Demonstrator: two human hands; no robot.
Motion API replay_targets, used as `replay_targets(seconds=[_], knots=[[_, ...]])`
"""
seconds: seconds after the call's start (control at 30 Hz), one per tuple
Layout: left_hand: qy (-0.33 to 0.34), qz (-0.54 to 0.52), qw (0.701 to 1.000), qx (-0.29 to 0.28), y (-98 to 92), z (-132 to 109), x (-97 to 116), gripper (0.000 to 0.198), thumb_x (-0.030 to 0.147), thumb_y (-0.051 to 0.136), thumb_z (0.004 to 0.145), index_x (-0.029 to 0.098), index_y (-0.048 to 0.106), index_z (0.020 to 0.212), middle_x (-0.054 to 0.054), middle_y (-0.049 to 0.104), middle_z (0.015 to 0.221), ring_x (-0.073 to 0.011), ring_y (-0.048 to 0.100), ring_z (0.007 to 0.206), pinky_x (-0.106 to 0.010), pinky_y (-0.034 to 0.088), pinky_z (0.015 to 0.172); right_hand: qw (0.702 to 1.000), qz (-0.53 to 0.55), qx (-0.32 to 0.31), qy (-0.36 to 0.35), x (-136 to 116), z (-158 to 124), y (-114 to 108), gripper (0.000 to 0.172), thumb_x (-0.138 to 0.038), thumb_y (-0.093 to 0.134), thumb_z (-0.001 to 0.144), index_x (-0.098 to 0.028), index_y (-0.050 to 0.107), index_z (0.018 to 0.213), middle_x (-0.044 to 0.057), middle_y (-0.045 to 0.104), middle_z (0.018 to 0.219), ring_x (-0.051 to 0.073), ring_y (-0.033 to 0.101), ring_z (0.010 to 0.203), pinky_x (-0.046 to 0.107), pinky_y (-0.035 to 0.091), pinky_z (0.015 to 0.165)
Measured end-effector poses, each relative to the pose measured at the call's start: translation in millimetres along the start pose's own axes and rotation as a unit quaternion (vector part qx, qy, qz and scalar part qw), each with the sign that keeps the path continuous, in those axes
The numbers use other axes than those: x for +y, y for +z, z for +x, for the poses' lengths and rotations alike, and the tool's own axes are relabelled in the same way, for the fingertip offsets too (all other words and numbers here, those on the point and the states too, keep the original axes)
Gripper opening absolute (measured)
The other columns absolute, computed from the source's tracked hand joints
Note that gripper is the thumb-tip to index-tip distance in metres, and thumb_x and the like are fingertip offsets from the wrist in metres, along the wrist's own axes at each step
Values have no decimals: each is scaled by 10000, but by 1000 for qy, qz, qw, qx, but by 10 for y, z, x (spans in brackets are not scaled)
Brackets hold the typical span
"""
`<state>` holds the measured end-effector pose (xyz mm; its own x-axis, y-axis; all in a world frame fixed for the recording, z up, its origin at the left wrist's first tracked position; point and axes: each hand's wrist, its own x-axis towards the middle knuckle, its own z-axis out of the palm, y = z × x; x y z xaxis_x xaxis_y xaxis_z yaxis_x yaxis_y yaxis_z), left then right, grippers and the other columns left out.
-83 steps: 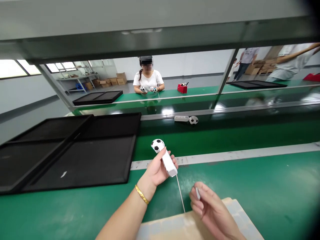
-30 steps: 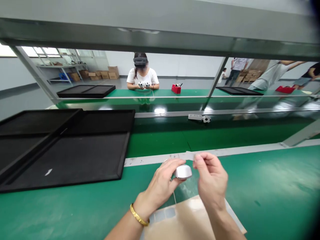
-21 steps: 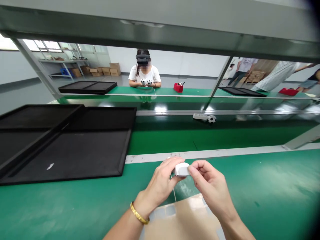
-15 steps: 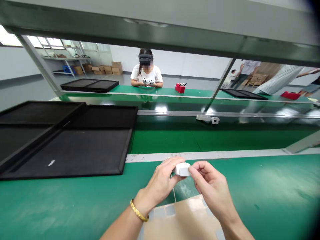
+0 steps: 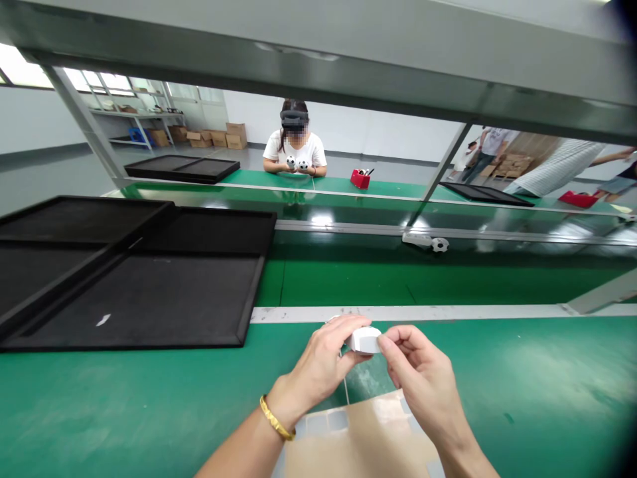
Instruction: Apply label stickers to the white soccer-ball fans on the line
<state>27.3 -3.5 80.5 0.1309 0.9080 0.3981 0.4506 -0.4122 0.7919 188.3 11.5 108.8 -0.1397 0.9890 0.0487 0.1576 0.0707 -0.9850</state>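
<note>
My left hand [image 5: 326, 355] is closed around a small white plastic piece [image 5: 365, 340] with a rounded outline and a pale grey end face. My fingers cover most of the piece. At its right edge, the thumb and forefinger of my right hand [image 5: 421, 365] are pinched together, and whatever lies between them is too small or hidden to name. Both hands are over the near green bench [image 5: 149, 405]. Under them lies a tan sheet [image 5: 368, 441] with grey-blue patches along its borders.
Large black trays [image 5: 194, 292] cover the left side, one overlapping another. Beyond a pale rail [image 5: 428, 312], a white object with a football-patterned end [image 5: 425, 241] rests on the green belt [image 5: 338, 272]. Opposite, a person [image 5: 295, 143] holds football-patterned pieces near a red box [image 5: 361, 178].
The football-patterned object and the dark seams on the belt have shifted to the right. My hands keep nearly the same grip and place. The view has tilted slightly.
</note>
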Motion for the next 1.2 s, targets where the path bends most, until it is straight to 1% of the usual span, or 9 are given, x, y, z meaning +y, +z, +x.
replay_targets(seconds=[0.27,0.6,0.87,1.03,1.2], knots=[[1,0,1000,4,4,1,12,410,197,690,828,197,560,1217,-46,623,1237,-187,568,1164,-316,445,1021,1000,-11,1,-6,-24,-5,-2,258,-444,655,810,-202,586,752,-44,507,598,88,395,496,231,314,472],[-2,-4,1000,10,-5,12,48,409,184,702,814,199,575,1202,-62,632,1224,-207,581,1147,-339,460,1010,1000,-12,-1,-5,-21,-3,-2,271,-456,658,803,-199,587,759,-44,507,605,89,391,497,233,308,473],[-8,-16,1000,14,1,8,51,409,180,699,812,220,581,1202,-70,633,1224,-232,584,1151,-386,471,1015,1000,-11,-8,2,-24,-3,-11,293,-476,655,801,-195,579,767,-36,502,620,100,384,500,245,306,476],[-4,-9,1000,10,-2,11,42,413,183,701,811,227,578,1203,-63,633,1225,-228,585,1150,-379,475,1011,1000,-13,-14,7,-12,8,-21,301,-482,654,799,-193,577,760,-48,478,569,95,386,474,231,322,450],[0,2,1000,15,0,8,41,408,181,707,805,210,581,1191,-60,637,1213,-213,589,1137,-352,473,1007,1000,-3,-7,3,-4,11,-16,301,-478,672,780,-195,579,741,-46,490,572,85,382,454,216,327,426]])
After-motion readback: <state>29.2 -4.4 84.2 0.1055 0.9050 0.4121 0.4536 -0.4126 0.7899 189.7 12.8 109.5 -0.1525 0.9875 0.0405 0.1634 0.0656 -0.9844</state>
